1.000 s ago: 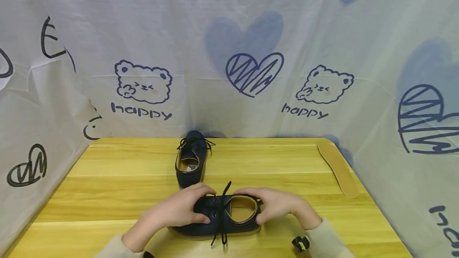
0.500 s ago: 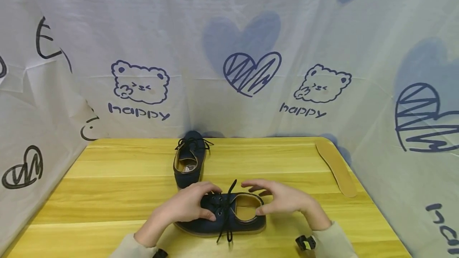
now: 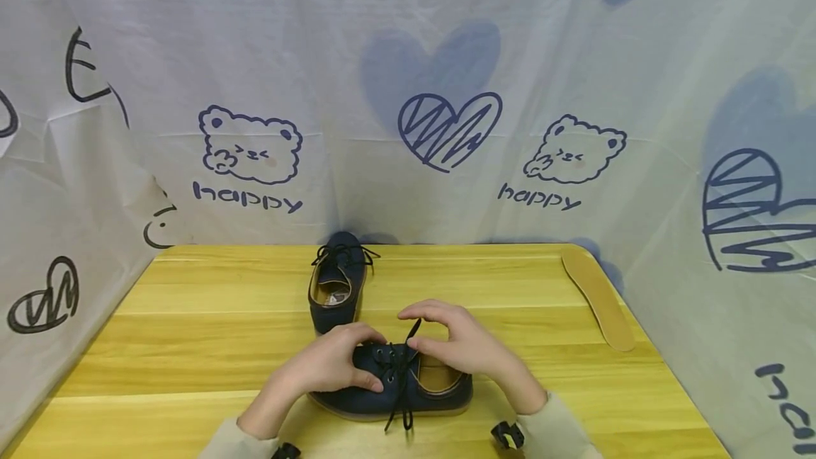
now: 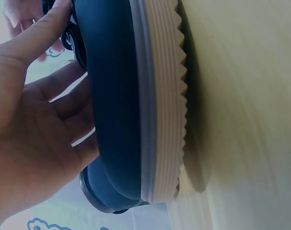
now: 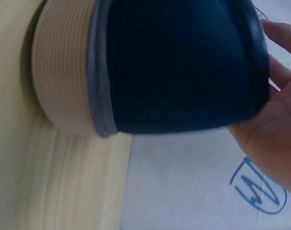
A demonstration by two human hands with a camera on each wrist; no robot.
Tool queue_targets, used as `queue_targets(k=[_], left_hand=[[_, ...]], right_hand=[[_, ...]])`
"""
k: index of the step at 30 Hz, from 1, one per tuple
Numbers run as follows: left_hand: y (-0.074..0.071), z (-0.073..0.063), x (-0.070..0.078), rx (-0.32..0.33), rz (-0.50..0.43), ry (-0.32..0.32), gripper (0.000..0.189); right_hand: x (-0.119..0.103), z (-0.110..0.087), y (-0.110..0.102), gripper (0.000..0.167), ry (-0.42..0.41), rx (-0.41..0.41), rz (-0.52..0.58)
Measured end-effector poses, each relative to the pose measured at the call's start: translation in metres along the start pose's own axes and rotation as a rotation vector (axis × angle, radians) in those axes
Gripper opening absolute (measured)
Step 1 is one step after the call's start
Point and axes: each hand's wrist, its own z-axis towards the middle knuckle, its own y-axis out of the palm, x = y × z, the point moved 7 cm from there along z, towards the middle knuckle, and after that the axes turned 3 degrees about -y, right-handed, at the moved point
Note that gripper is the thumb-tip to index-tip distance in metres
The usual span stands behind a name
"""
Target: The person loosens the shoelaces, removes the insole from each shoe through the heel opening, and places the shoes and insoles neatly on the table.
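Observation:
A dark navy lace-up shoe lies sideways on the table, toe to the left, heel to the right. My left hand grips its front part, thumb on the near side of the upper and fingers over the far side. In the left wrist view the ridged tan sole of the shoe shows. Over the shoe's opening hovers my right hand, thumb and index finger apart on either side of the raised end of the black shoelace. The rest of the shoelace hangs across the near side.
Behind the left hand stands a matching navy shoe, toe pointing to the back, its lace tied in a bow. A tan insole lies at the right edge of the wooden table. A printed white cloth hangs behind.
My right hand has left the shoe's heel and moved left to the raised lace end. The shoe has shifted slightly right, with my left hand still holding its front.

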Motion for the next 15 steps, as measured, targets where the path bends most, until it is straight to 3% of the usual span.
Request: queue_targets(k=[11,15], left_hand=[[0.0,0.0,-0.004,0.003,-0.019,-0.059,0.064],[0.0,0.0,-0.004,0.017,-0.001,-0.059,0.064]], right_hand=[[-0.006,0.018,0.027,0.036,-0.018,-0.196,-0.214],[-0.003,0.019,0.032,0.034,-0.02,-0.245,-0.242]])
